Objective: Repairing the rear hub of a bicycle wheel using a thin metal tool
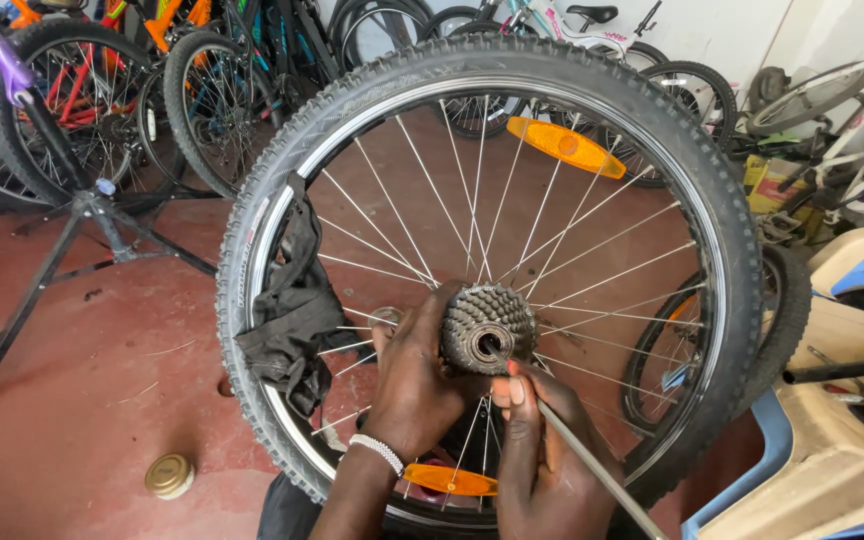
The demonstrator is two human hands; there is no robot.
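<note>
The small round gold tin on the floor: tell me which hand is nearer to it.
Left. The left hand grips the gear cluster at the wheel's hub, on the side toward the tin. The right hand sits farther right, holding a thin metal rod.

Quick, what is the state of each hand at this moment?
Left hand: closed around the sprocket cluster at the hub of the bicycle wheel.
Right hand: closed on a thin metal rod.

Bare red floor lies open left of the wheel; spokes, a dark rag and parked bicycles crowd elsewhere.
</note>
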